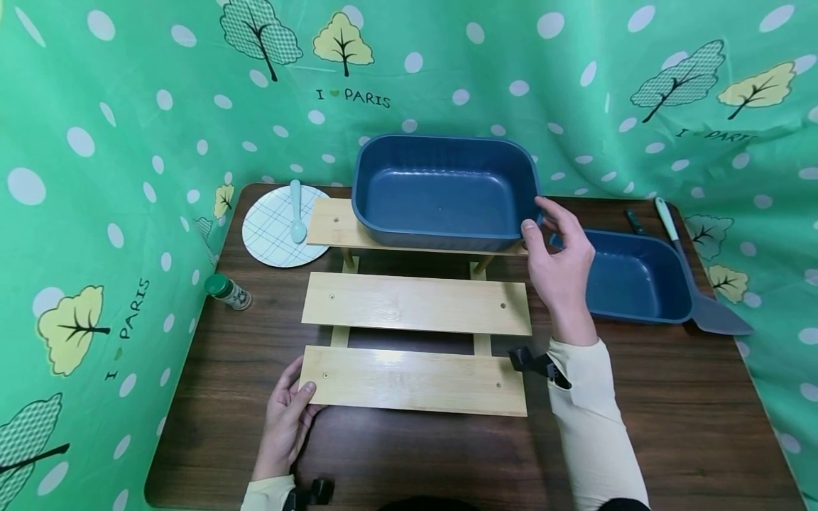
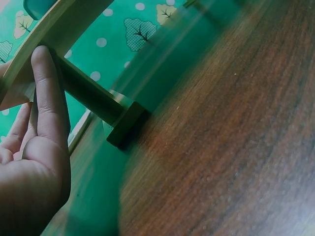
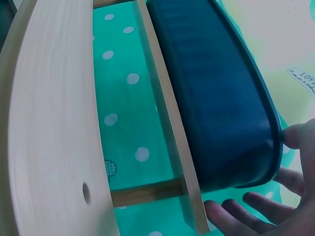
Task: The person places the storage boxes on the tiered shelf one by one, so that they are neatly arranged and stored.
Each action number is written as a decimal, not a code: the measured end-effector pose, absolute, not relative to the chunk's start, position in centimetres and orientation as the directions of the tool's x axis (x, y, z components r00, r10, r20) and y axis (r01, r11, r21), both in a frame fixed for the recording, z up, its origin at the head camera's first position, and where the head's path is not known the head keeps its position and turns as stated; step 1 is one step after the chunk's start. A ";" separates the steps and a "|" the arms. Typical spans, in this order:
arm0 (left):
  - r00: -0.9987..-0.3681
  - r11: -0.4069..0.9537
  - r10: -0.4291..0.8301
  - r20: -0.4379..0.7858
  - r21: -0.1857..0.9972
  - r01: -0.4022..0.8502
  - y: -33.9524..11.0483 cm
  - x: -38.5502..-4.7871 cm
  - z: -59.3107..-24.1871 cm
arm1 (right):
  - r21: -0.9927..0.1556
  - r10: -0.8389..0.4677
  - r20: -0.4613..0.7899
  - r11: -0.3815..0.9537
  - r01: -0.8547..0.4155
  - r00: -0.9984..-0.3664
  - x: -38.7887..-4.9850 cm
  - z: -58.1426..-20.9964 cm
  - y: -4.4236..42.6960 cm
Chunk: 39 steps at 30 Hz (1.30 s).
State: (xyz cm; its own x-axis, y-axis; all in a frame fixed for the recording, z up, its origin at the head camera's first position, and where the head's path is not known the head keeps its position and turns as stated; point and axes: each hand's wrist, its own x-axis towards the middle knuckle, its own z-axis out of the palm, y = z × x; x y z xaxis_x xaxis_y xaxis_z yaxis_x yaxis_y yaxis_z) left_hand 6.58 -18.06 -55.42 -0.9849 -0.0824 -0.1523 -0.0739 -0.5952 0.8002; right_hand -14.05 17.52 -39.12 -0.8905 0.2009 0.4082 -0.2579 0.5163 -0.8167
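Note:
A wooden three-tier shelf (image 1: 415, 304) stands on the table. My left hand (image 1: 285, 419) holds the left end of its lowest board, thumb over the top and fingers beneath; the left wrist view shows straight fingers (image 2: 47, 93) against the board's underside. On the top board sits a large dark blue plastic bin (image 1: 447, 190). My right hand (image 1: 562, 266) is at the bin's right front corner, thumb and index finger pinching the rim. In the right wrist view, its lower fingers (image 3: 266, 206) are spread near the top board's end (image 3: 194, 206).
Left of the shelf lie a checked plate (image 1: 268, 238) with a pale blue spoon (image 1: 297, 213) and a green-capped spice jar (image 1: 228, 292). To the right, a smaller blue bin (image 1: 639, 277) stands beside a grey spatula (image 1: 718, 316) and a dark-handled utensil (image 1: 634, 221). A green curtain (image 1: 447, 64) surrounds the table.

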 end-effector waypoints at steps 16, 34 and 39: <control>-0.983 -0.595 -0.080 -0.168 0.799 -0.088 -18.0 6.5 -55.2 | -0.726 0.271 0.571 0.607 -0.323 -0.774 -12.8 -39.5 22.6; -0.978 -0.580 -0.088 -0.192 0.807 -0.106 -18.0 6.6 -55.1 | -0.635 0.348 0.601 0.755 -0.166 -0.719 -11.1 -44.9 30.8; -0.977 -0.572 -0.088 -0.193 0.813 -0.109 -18.0 6.6 -55.1 | -0.624 0.384 0.574 0.777 -0.084 -0.723 -10.5 -46.4 33.1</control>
State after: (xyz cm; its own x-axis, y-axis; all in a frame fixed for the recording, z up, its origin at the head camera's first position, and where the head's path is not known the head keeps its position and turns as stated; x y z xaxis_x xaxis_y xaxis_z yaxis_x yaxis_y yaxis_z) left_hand 6.56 -17.99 -55.08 -0.9772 -0.0880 -0.1933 -0.1092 -0.5725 0.8126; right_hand -10.50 33.07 -46.40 -0.7230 0.3837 0.5744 -0.0841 0.7765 -0.6245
